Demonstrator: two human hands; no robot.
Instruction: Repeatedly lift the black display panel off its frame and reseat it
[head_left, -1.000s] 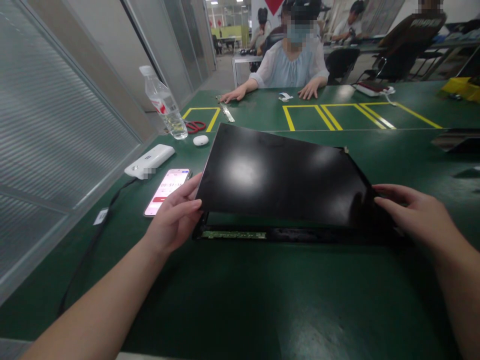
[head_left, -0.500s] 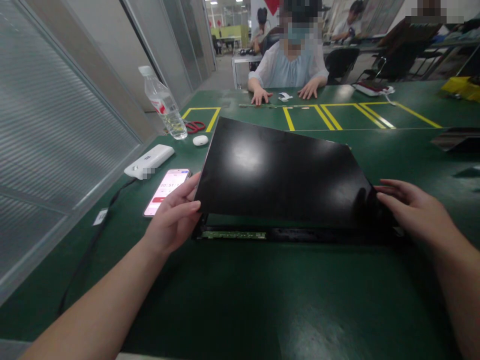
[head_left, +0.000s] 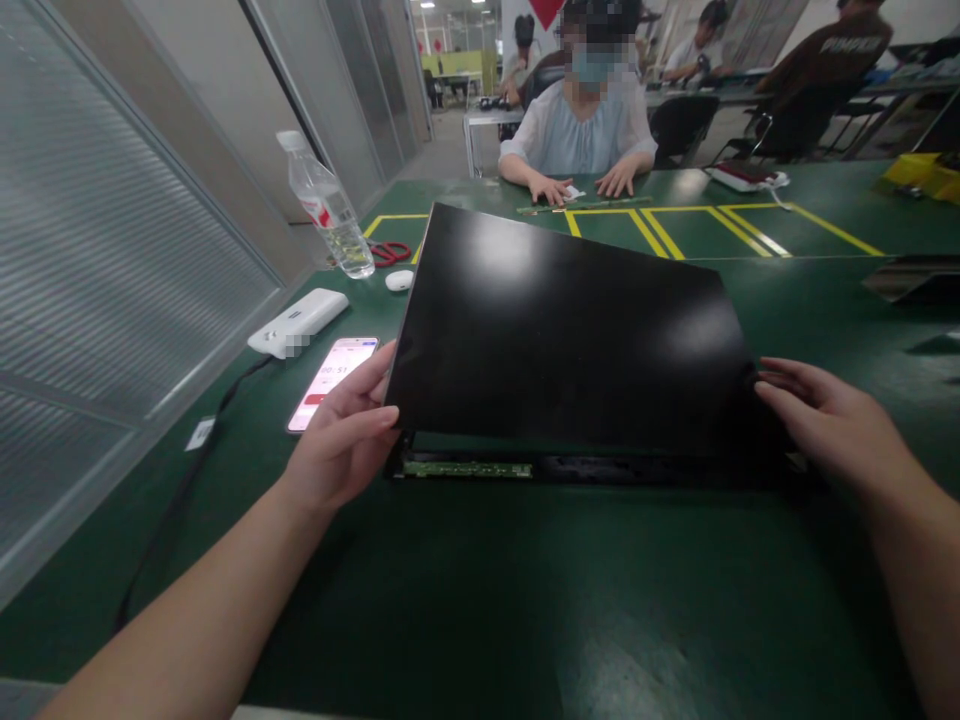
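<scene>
A glossy black display panel [head_left: 570,340] is held tilted between my two hands, its far edge raised. My left hand [head_left: 349,425] grips its left edge, thumb on the front face and fingers behind. At the right edge my right hand [head_left: 821,405] pinches the panel's side, the fingertips partly hidden. Below the panel's near edge lies a dark frame [head_left: 645,470] on the green table [head_left: 450,600]. A narrow green circuit board [head_left: 469,469] shows along the frame's left part. Most of the frame is hidden under the panel.
To the left are a lit phone [head_left: 322,390], a white power bank [head_left: 300,322] with a black cable, a water bottle [head_left: 326,205], a white earbud case [head_left: 399,281] and red-handled scissors [head_left: 394,252]. Across the table a person [head_left: 581,130] rests both hands beside a thin strip [head_left: 585,207].
The panel's far edge has tipped up higher; both my hands stay nearly in place. The person opposite has moved one hand inward, and the thin strip there has shifted to the right.
</scene>
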